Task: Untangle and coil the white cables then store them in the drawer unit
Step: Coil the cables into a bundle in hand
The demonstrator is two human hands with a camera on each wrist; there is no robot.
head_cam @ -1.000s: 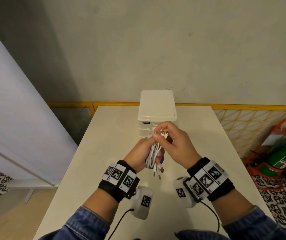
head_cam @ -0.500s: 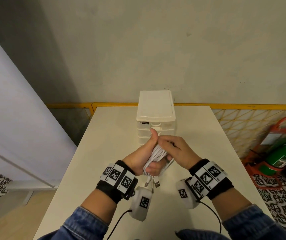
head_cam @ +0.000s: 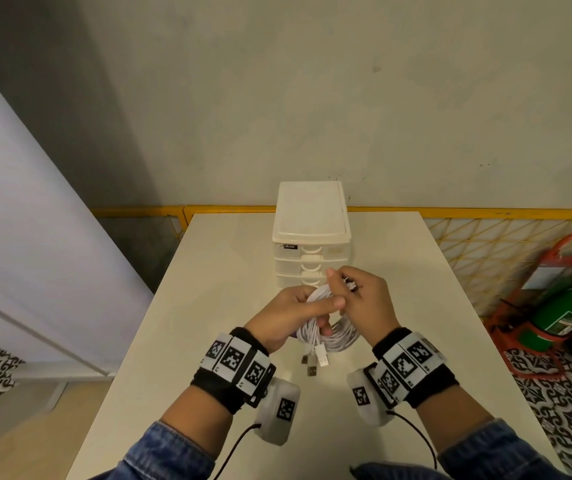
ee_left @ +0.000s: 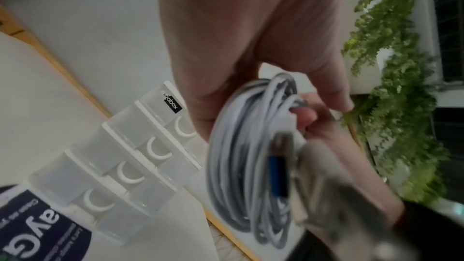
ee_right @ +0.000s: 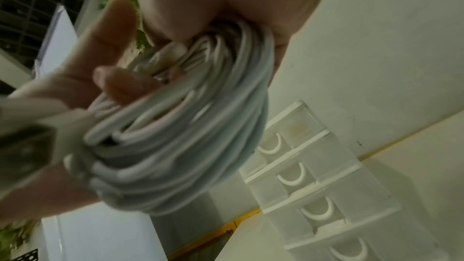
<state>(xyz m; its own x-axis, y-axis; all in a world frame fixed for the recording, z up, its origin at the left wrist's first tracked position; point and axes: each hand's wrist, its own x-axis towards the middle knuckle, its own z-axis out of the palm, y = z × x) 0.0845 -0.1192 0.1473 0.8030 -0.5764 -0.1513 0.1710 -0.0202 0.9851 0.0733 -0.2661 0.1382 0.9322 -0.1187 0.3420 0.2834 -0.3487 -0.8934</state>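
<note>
The white cables (head_cam: 329, 332) are already gathered into a round, multi-loop coil held above the table (head_cam: 208, 306), just in front of the drawer unit (head_cam: 310, 237), so the untangling and most of the coiling look done. The left hand (head_cam: 288, 317) grips the coil, thumb laid over the top and fingers curled through the loops, while the right hand (head_cam: 364, 299) pinches the upper strands and what seem to be loose connector ends, though blur in the wrist views makes that hard to confirm. Several plugs (head_cam: 314, 362) hang free below the coil. What is left, by my judgement, is tucking or securing those ends, opening a drawer and putting the bundle inside; all the drawers visible in the wrist views are closed. Compared with a second ago, the bundle has changed from a long, narrow hank held upright to an open ring, and both hands have dropped slightly lower, away from the unit's front.
</note>
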